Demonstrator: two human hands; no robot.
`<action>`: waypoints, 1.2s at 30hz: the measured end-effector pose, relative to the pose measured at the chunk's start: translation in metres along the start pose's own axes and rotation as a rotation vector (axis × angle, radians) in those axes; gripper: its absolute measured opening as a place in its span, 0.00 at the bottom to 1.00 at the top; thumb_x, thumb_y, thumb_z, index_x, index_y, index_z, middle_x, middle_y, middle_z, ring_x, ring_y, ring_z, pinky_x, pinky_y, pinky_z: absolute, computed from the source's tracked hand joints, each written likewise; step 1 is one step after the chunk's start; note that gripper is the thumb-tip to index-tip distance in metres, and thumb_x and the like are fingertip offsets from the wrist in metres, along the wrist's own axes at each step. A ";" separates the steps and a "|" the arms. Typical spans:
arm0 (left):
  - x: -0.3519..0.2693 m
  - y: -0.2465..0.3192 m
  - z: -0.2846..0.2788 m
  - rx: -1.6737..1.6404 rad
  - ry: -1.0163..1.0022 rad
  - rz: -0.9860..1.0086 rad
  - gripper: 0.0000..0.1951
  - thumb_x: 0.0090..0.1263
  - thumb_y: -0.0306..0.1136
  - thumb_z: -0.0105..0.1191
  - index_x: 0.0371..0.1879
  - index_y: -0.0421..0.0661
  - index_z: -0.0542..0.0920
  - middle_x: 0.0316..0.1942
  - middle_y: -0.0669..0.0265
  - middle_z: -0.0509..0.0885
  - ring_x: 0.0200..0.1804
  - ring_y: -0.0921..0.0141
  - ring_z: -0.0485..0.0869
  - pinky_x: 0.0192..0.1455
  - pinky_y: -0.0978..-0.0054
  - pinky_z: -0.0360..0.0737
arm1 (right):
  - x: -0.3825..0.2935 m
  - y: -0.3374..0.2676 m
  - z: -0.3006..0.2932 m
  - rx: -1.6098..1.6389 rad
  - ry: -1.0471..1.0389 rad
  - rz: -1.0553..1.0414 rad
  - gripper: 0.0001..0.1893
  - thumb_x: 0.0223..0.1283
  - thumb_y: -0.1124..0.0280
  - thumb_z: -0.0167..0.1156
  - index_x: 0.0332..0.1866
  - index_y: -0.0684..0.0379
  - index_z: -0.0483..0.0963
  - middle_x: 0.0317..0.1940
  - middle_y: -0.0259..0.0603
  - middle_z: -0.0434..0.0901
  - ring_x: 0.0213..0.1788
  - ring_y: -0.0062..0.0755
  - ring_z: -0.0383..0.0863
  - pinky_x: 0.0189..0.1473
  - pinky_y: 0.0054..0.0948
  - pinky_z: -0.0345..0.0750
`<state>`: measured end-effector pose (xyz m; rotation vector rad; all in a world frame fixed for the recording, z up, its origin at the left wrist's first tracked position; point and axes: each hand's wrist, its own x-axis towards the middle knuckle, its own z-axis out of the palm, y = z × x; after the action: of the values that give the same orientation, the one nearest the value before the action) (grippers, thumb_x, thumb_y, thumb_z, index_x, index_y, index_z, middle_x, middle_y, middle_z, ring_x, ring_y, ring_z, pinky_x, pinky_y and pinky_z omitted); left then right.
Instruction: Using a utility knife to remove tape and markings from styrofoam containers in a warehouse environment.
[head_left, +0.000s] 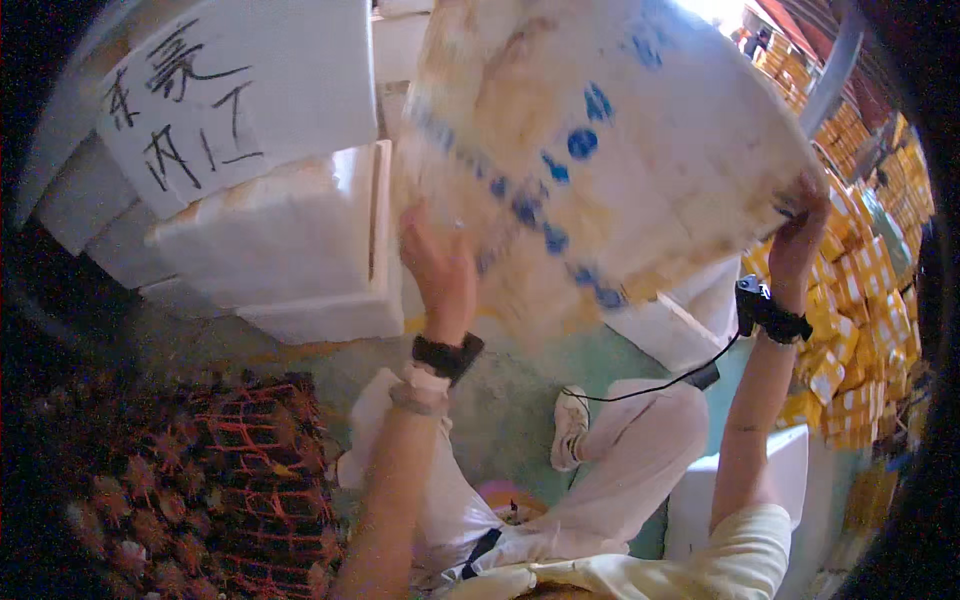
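Note:
A large, stained white foam box (645, 172) with blue printed marks is raised before me, tilted, its printed face towards the camera. My left hand (442, 262) lies against its lower left part. At the lower right corner my right hand (802, 210) grips the box, the fingers partly in shadow. Each wrist wears a dark band; a black cable runs from the right one towards my knee. Whether the box is full or has a lid cannot be seen.
Stacked white foam boxes (277, 232) stand at left, the upper one bearing handwriting. Red mesh netting (262, 465) with brownish goods lies lower left. Yellow-and-white checked packages (862, 322) are piled at right. More foam boxes stand beside my legs. A distant person (756, 43) shows upper right.

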<state>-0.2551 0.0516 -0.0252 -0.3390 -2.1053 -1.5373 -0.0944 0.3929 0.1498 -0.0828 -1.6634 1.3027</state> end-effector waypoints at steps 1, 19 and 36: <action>0.005 0.001 -0.006 0.091 0.095 0.107 0.30 0.67 0.33 0.48 0.68 0.42 0.58 0.64 0.52 0.65 0.68 0.55 0.59 0.72 0.64 0.52 | 0.001 0.002 -0.022 0.132 0.113 0.068 0.24 0.63 0.50 0.50 0.55 0.59 0.70 0.50 0.36 0.76 0.52 0.29 0.76 0.47 0.31 0.79; 0.024 -0.057 -0.005 -0.315 -0.515 -0.484 0.30 0.56 0.38 0.66 0.54 0.35 0.70 0.46 0.58 0.81 0.46 0.70 0.81 0.46 0.74 0.78 | -0.070 0.165 -0.052 -0.172 -0.228 0.656 0.34 0.60 0.43 0.57 0.65 0.54 0.65 0.55 0.32 0.74 0.56 0.25 0.70 0.57 0.32 0.64; 0.024 -0.022 -0.049 0.248 -0.228 0.329 0.54 0.47 0.45 0.72 0.70 0.42 0.52 0.68 0.50 0.57 0.68 0.53 0.61 0.72 0.59 0.53 | -0.096 0.127 -0.020 -0.084 -0.621 0.483 0.34 0.53 0.70 0.68 0.64 0.56 0.58 0.55 0.38 0.71 0.55 0.30 0.73 0.56 0.31 0.73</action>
<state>-0.2734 -0.0037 -0.0195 -0.7561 -2.2437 -1.0782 -0.0918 0.4051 -0.0106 -0.1476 -2.3246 1.7352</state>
